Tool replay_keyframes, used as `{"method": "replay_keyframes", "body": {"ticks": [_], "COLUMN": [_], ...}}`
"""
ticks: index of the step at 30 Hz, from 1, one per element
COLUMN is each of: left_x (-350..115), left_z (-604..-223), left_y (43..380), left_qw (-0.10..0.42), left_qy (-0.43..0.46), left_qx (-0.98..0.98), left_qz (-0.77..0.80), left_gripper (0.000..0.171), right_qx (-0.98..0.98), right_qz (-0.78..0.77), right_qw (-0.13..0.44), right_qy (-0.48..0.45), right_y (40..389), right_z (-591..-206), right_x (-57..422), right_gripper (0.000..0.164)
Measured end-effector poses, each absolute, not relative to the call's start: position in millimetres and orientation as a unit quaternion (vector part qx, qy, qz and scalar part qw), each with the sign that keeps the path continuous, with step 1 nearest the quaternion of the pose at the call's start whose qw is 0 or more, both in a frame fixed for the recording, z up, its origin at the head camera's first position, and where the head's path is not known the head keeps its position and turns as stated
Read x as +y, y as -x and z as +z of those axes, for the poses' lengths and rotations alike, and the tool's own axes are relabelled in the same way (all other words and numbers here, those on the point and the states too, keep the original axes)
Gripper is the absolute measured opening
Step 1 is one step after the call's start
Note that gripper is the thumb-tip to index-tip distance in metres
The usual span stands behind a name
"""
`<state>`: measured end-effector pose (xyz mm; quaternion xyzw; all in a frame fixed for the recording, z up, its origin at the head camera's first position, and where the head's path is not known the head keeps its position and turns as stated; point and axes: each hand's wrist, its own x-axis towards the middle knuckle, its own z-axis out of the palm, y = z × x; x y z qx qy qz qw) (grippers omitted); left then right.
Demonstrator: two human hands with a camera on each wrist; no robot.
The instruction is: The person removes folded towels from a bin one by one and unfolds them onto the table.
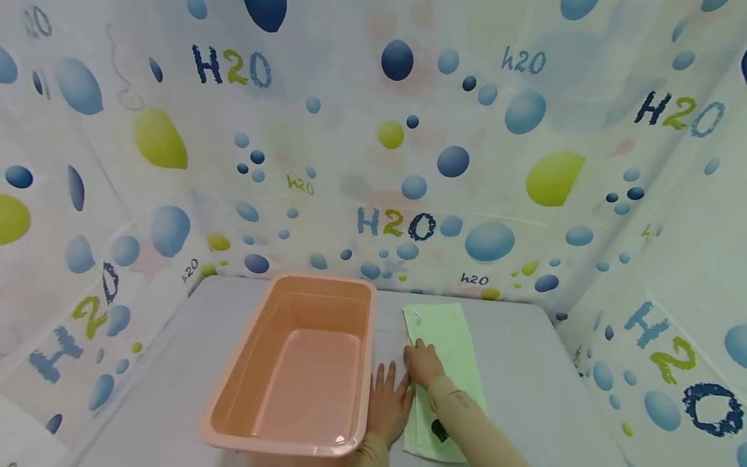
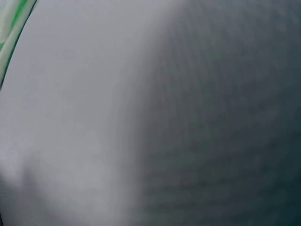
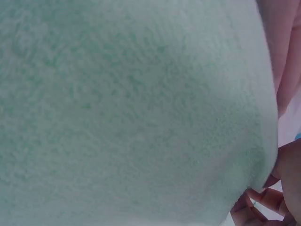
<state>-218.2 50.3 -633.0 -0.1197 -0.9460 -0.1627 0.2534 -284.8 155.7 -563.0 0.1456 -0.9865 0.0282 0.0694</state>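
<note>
A light green towel (image 1: 461,363) lies folded in a long strip, with a small white tag at its far left corner. My right hand (image 1: 425,363) pinches the towel's left edge with curled fingers; in the right wrist view the fingertips (image 3: 242,207) are at the edge of the cloth. Between the towel and a peach plastic basin (image 1: 318,389), my left hand (image 1: 388,405) lies palm down with fingers spread. Its thumb side is right at the towel's left edge, close to the right hand. A blurred dark surface covers much of the left wrist view.
The basin's tall right wall stands close beside my left hand. Under everything is a pale grey tabletop (image 1: 525,376). A white curtain (image 1: 327,143) with bubbles and H2O print surrounds the table at the back and sides. By my right sleeve shows a small dark item (image 1: 439,430).
</note>
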Motion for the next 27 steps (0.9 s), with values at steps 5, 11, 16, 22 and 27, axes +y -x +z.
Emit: {"method": "replay_keyframes", "body": {"ticks": [5,11,16,22,27], "left_x": [53,51,50,51,50], "left_z": [-639,-632,-619,-614,-613], "left_y": [218,216,211,210,211], "left_qw": [0.287,0.275,0.212,0.173,0.163], "left_qy": [0.124,0.119,0.113,0.113,0.115], "left_qx": [-0.935,-0.942,-0.956,-0.965,-0.966], "left_qz": [-0.165,-0.153,-0.17,-0.163,-0.162], "left_gripper": [0.042,0.039,0.036,0.039,0.04], "right_qx": [-0.985,-0.989,-0.975,-0.944,-0.948], "right_qz": [0.001,0.092,0.197,0.305,0.301], "right_qw": [0.1,0.054,-0.044,-0.111,-0.078], "right_qy": [-0.141,-0.104,-0.092,-0.058,-0.064], "right_y": [282,276,274,277,277], "right_z": [-562,-560,-549,-532,-526], "right_x": [164,163,169,192,215], "right_gripper": [0.021,0.025,0.03,0.05,0.052]}}
